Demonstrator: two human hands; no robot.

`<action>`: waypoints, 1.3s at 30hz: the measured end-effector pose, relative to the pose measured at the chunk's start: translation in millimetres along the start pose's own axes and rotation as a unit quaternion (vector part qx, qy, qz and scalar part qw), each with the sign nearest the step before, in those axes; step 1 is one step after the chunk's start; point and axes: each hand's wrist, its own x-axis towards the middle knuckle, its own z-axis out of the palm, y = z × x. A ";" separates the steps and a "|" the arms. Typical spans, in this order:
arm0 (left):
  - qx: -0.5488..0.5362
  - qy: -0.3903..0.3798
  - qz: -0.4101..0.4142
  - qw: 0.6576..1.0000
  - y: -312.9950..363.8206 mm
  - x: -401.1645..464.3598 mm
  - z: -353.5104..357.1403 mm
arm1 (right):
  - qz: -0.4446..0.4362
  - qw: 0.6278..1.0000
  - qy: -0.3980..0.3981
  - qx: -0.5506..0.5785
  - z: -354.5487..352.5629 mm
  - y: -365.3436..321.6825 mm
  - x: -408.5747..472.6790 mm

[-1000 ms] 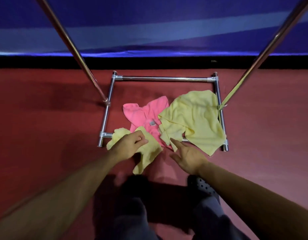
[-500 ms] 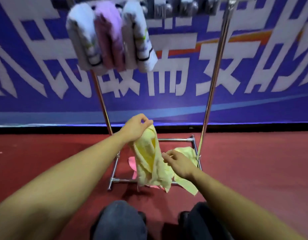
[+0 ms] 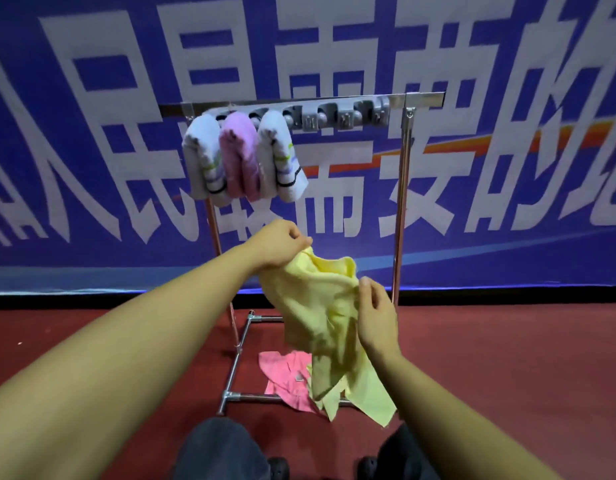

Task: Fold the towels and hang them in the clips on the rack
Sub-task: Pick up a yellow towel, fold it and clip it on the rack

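Pinching the yellow towel (image 3: pixel 317 306) aloft, left hand (image 3: pixel 278 245) raised, right hand (image 3: pixel 377 317) gripping its edge lower.

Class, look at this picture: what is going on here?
A person is holding up a yellow towel in front of a metal rack. The left hand pinches its top edge, and the right hand grips its side. Three folded towels already hang from clips at the left of the top bar; the clips to their right are free. A pink towel and another yellow one lie on the floor at the rack's base.
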 end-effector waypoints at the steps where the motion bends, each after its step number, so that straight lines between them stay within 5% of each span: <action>1: -0.016 -0.003 -0.004 1.000 0.2 -1.1 -1.6 | 0.014 1.000 -0.014 0.004 -2.6 -4.1 0.9; 4: -0.111 -0.019 -0.018 0.994 2.1 -5.9 -2.0 | 0.052 0.995 -0.084 0.001 -0.2 1.0 -2.6; 7: -0.148 -0.032 -0.029 0.988 3.7 -10.6 5.3 | 0.167 0.983 -0.060 0.037 15.0 30.2 -18.5; 11: -0.209 -0.082 -0.069 0.972 2.7 -18.3 16.2 | 0.408 0.899 -0.061 0.149 25.4 74.2 -34.2; 14: -0.322 -0.092 -0.133 0.933 0.6 -26.7 17.1 | 0.487 0.829 -0.122 0.246 23.0 75.1 -48.9; 18: -0.415 -0.104 -0.183 0.885 -4.9 -32.8 9.7 | 0.478 0.817 -0.210 0.243 27.4 60.0 -57.5; 24: -0.380 -0.133 -0.237 0.884 -18.1 -38.4 -0.1 | 0.434 0.823 -0.235 0.281 39.6 46.9 -51.8; 29: -0.350 -0.165 -0.246 0.889 -34.6 -40.7 3.6 | 0.310 0.848 -0.171 0.394 39.1 34.3 -42.1; 34: -0.230 -0.304 -0.236 0.894 -37.8 -47.0 10.4 | 0.222 0.909 -0.146 0.322 34.7 9.8 -27.2; 39: -0.104 -0.280 -0.219 0.929 -46.5 -55.2 38.2 | 0.139 0.975 -0.149 0.085 39.1 -24.6 -24.3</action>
